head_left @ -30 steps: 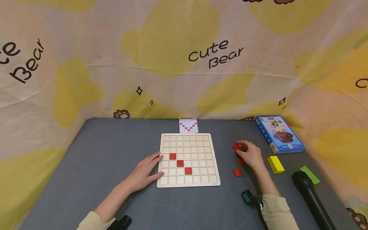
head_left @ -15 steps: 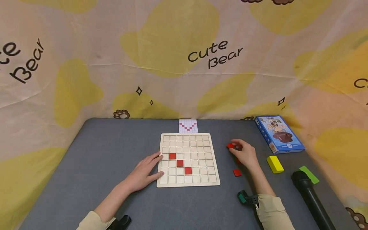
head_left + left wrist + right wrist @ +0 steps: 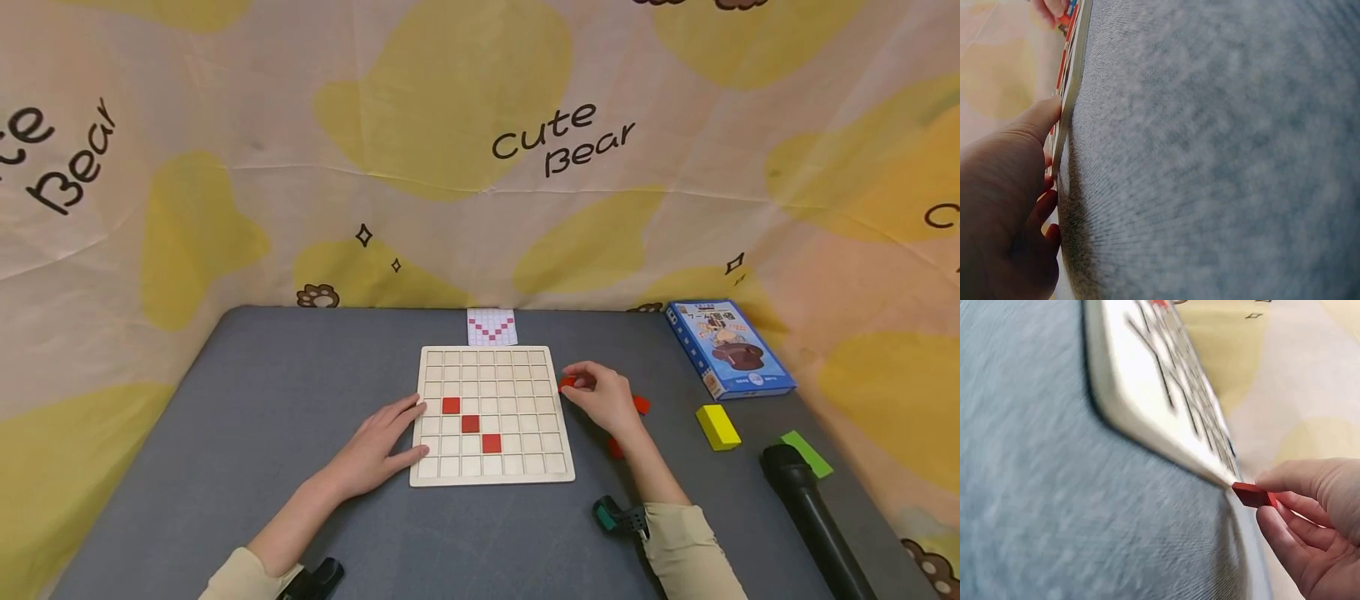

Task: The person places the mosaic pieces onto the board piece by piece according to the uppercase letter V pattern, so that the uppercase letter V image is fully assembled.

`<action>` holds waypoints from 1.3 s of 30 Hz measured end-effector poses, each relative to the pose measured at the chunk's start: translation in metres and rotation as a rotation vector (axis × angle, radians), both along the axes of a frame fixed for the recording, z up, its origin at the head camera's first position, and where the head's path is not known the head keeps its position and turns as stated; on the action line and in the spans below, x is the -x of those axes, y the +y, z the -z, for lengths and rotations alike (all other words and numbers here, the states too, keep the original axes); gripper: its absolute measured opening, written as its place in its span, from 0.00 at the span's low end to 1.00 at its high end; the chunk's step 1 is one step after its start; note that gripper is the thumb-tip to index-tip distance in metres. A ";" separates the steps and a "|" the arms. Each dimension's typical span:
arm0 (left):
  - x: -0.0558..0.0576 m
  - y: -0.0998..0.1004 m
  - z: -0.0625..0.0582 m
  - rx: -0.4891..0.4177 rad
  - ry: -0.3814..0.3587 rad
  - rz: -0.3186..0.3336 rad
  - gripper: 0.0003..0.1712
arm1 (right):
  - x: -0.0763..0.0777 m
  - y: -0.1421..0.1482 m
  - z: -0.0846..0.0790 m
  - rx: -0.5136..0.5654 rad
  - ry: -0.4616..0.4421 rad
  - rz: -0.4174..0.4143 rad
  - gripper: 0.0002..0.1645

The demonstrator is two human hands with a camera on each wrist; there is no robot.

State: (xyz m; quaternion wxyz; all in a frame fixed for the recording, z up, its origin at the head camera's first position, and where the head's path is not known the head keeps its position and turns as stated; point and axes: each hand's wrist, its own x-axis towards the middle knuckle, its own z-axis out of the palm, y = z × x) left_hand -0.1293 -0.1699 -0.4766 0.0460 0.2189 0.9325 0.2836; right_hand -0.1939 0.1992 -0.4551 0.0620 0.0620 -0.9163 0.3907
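Observation:
A pale wooden grid board (image 3: 495, 481) lies on the table, with three red square tiles (image 3: 470, 424) set diagonally in its cells. My left hand (image 3: 375, 450) rests against the board's left edge, thumb and fingers extended. Between thumb and fingers my right hand (image 3: 606, 402) pinches another red tile (image 3: 1249, 495), just off the board's right edge. Two loose red tiles (image 3: 641, 405) lie on the table behind that hand, partly covered by the hand and forearm. A small card (image 3: 492, 327) with a pink V pattern lies beyond the board.
At the back right lies a blue box (image 3: 731, 348). Nearer are a yellow block (image 3: 717, 427), a green piece (image 3: 806, 453) and a black microphone-shaped object (image 3: 813, 517). A patterned cloth (image 3: 480, 208) hangs behind the grey table (image 3: 315, 375).
My right hand has moved left with the pinched red tile, from the loose tiles to the board's right edge. The left hand has stayed at the board.

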 end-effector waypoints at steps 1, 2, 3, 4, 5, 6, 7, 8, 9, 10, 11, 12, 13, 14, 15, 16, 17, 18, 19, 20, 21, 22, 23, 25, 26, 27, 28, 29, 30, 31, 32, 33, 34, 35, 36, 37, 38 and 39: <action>0.000 0.000 0.000 -0.001 -0.001 0.001 0.41 | 0.000 -0.002 -0.001 0.017 0.012 -0.003 0.15; 0.000 0.000 0.000 -0.003 0.002 0.003 0.41 | 0.000 -0.004 -0.002 0.035 0.019 -0.008 0.15; 0.000 0.000 0.000 -0.003 0.000 0.003 0.41 | -0.001 -0.007 -0.004 0.055 0.023 -0.017 0.15; 0.000 0.000 0.000 -0.003 -0.005 0.002 0.41 | -0.001 -0.009 -0.004 0.075 0.023 -0.026 0.16; 0.000 -0.001 0.000 -0.003 -0.004 0.003 0.41 | -0.001 -0.012 -0.005 0.087 0.018 -0.036 0.16; 0.000 -0.001 0.000 -0.002 -0.004 0.004 0.42 | -0.001 -0.016 -0.006 0.099 0.012 -0.049 0.17; 0.000 -0.001 0.001 -0.001 -0.002 0.005 0.42 | -0.001 -0.019 -0.006 0.109 0.007 -0.060 0.17; 0.000 -0.001 0.001 -0.001 0.000 0.005 0.42 | -0.001 -0.023 -0.006 0.116 -0.002 -0.070 0.17; 0.000 -0.001 0.001 0.000 -0.003 0.004 0.41 | -0.001 -0.028 -0.005 0.119 -0.010 -0.078 0.17; 0.001 -0.001 0.001 0.000 -0.002 0.004 0.41 | -0.001 -0.032 -0.005 0.122 -0.017 -0.086 0.17; 0.001 -0.001 0.001 0.000 -0.002 0.005 0.41 | 0.000 -0.037 -0.004 0.126 -0.026 -0.096 0.16; 0.001 -0.001 0.001 -0.001 -0.002 0.005 0.41 | 0.000 -0.042 -0.004 0.134 -0.032 -0.106 0.16; 0.001 -0.001 0.001 -0.003 -0.003 0.004 0.41 | 0.000 -0.047 -0.003 0.142 -0.042 -0.113 0.15; 0.001 -0.001 0.001 -0.002 -0.006 0.003 0.41 | 0.000 -0.052 -0.003 0.147 -0.053 -0.121 0.15; 0.001 0.000 0.001 -0.003 -0.007 0.003 0.41 | 0.000 -0.057 -0.002 0.155 -0.062 -0.127 0.14; 0.001 0.000 0.001 -0.005 -0.005 0.005 0.41 | 0.000 -0.062 -0.002 0.165 -0.072 -0.133 0.14; 0.001 0.000 0.001 -0.007 -0.005 0.005 0.41 | 0.000 -0.066 -0.001 0.175 -0.080 -0.137 0.14; 0.001 0.000 0.001 -0.009 -0.006 0.003 0.41 | 0.000 -0.071 0.000 0.182 -0.081 -0.145 0.14; 0.001 0.000 0.001 -0.010 -0.006 0.002 0.42 | 0.000 -0.075 0.000 0.188 -0.086 -0.151 0.14; 0.001 0.000 0.001 -0.011 -0.006 0.002 0.42 | 0.000 -0.079 0.001 0.194 -0.087 -0.158 0.13; 0.001 0.000 0.001 -0.013 -0.005 0.001 0.42 | 0.000 -0.083 0.002 0.200 -0.083 -0.166 0.13; 0.001 0.000 0.001 -0.013 -0.004 0.001 0.42 | 0.000 -0.087 0.003 0.207 -0.082 -0.174 0.13; 0.001 0.000 0.001 -0.013 -0.007 -0.002 0.42 | 0.000 -0.090 0.004 0.211 -0.080 -0.181 0.13; 0.001 0.001 0.001 -0.011 0.001 0.000 0.42 | 0.001 -0.098 0.007 0.221 -0.079 -0.198 0.12; 0.001 0.001 0.001 -0.011 0.001 0.000 0.42 | 0.001 -0.101 0.008 0.229 -0.078 -0.204 0.12; 0.001 0.001 0.001 -0.010 0.004 0.000 0.42 | 0.001 -0.104 0.008 0.236 -0.076 -0.211 0.12; 0.001 0.001 0.001 -0.012 0.005 0.000 0.42 | 0.001 -0.107 0.009 0.244 -0.079 -0.216 0.12; 0.001 0.001 0.002 -0.013 0.008 0.000 0.42 | 0.001 -0.111 0.009 0.251 -0.077 -0.222 0.12; 0.001 0.001 0.001 -0.015 0.011 0.002 0.42 | 0.002 -0.114 0.010 0.255 -0.075 -0.229 0.12; 0.001 0.001 0.001 -0.017 0.008 0.001 0.42 | 0.002 -0.118 0.010 0.259 -0.073 -0.236 0.12; 0.001 0.001 0.001 -0.018 0.007 0.000 0.42 | 0.002 -0.121 0.010 0.264 -0.074 -0.242 0.12; 0.001 0.001 0.001 -0.018 0.006 0.001 0.42 | 0.002 -0.124 0.010 0.266 -0.074 -0.250 0.12; 0.002 0.001 0.001 -0.019 0.003 0.001 0.42 | 0.003 -0.127 0.010 0.267 -0.074 -0.257 0.12; 0.002 0.001 0.001 -0.017 0.007 0.004 0.42 | 0.003 -0.130 0.011 0.266 -0.074 -0.263 0.12; 0.002 0.001 0.001 -0.015 0.006 0.004 0.42 | 0.004 -0.133 0.011 0.268 -0.079 -0.266 0.12; 0.002 0.001 0.002 -0.014 0.007 0.006 0.42 | 0.004 -0.136 0.011 0.274 -0.086 -0.269 0.12; 0.002 0.001 0.002 -0.014 0.006 0.006 0.41 | 0.005 -0.139 0.011 0.281 -0.092 -0.270 0.12; 0.002 0.001 0.002 -0.015 0.008 0.008 0.41 | 0.006 -0.141 0.011 0.289 -0.099 -0.268 0.12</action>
